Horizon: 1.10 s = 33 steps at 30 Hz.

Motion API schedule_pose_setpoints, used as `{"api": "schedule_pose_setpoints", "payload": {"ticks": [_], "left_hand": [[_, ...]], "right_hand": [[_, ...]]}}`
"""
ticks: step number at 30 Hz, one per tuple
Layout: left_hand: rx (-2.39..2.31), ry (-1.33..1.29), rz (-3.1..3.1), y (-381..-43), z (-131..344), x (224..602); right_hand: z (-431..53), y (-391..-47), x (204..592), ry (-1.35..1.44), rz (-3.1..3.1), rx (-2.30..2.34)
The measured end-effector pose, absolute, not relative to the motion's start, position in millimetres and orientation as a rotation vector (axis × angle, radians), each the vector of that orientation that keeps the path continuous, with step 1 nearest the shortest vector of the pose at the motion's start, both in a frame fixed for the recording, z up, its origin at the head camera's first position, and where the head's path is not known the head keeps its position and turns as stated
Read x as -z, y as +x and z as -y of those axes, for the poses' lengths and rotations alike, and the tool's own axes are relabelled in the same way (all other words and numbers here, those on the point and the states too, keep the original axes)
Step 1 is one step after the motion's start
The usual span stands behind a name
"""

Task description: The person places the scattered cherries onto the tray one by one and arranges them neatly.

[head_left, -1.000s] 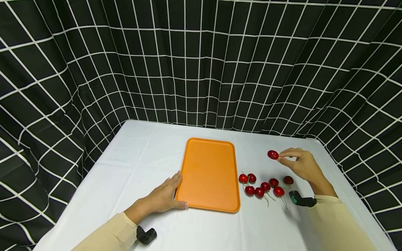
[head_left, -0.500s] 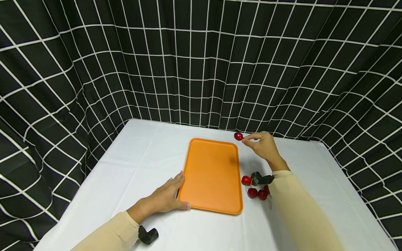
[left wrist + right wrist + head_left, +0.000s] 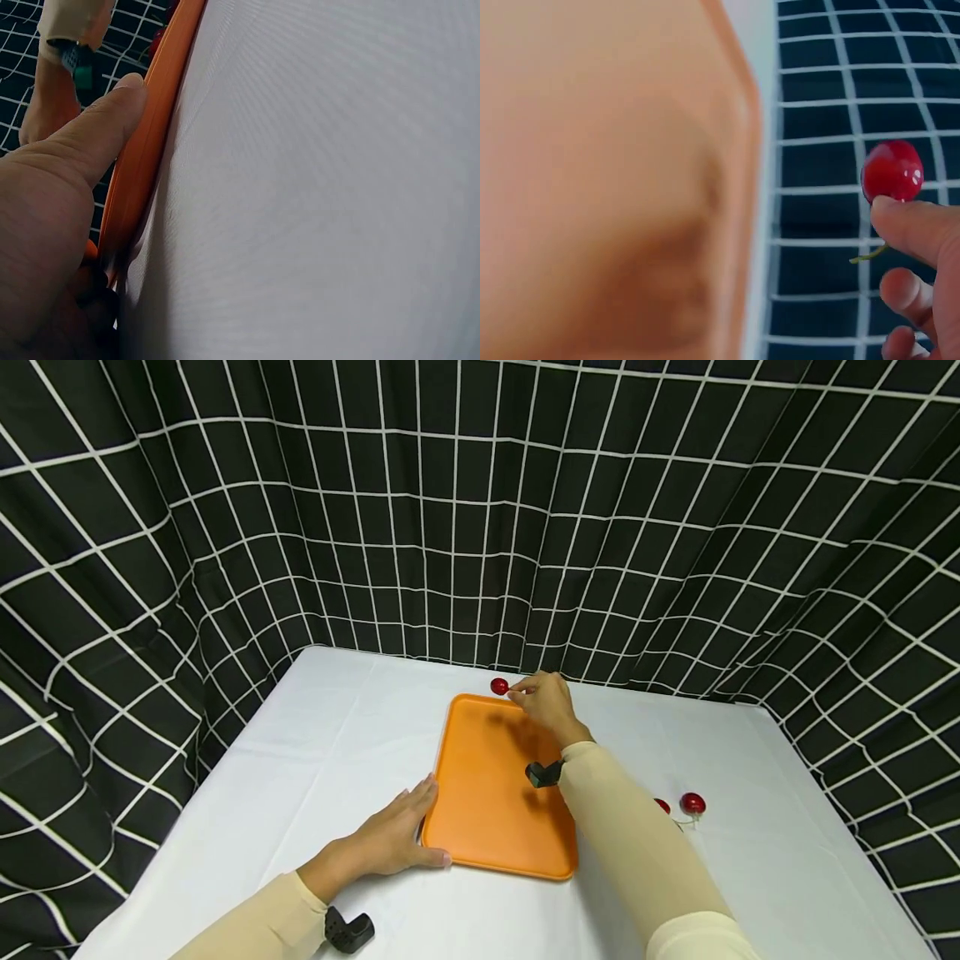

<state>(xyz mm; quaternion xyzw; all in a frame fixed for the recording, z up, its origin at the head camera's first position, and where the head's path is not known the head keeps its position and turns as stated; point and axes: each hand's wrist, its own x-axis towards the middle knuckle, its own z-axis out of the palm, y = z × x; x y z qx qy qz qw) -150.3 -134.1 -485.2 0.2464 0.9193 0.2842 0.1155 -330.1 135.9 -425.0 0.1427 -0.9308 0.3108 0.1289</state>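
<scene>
A glossy red cherry (image 3: 499, 687) is pinched between thumb and fingers of my right hand (image 3: 546, 703), held in the air over the far edge of an orange rectangular tray (image 3: 495, 793). In the right wrist view the same cherry (image 3: 893, 171) shows its short green stem below the thumb. My left hand (image 3: 386, 833) rests against the tray's near left corner, fingers along the left side and thumb at the front rim. The left wrist view shows that thumb (image 3: 105, 124) lying along the orange rim (image 3: 142, 150).
Right of the tray, a red cherry (image 3: 693, 804) with a stem lies on the white tablecloth (image 3: 765, 860). Another cherry (image 3: 662, 806) is partly covered by the right sleeve (image 3: 637, 835). A black curtain with white grid lines (image 3: 480, 527) hangs behind and around the table.
My right hand has carried the cherry leftward from the right side of the table to over the tray's far end. Its sleeve now covers most of the loose cherries. My left hand stays put.
</scene>
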Motion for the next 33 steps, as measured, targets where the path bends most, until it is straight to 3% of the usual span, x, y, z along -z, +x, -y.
{"api": "schedule_pose_setpoints", "payload": {"ticks": [10,33], "left_hand": [[-0.83,0.735,-2.688,-148,137,487],[-0.782,0.727,-2.692,-151,137,486]], "right_hand": [[-96,-338,453,0.172,2.905,-0.802],[-67,-355,464,0.225,3.011,-0.568]]}}
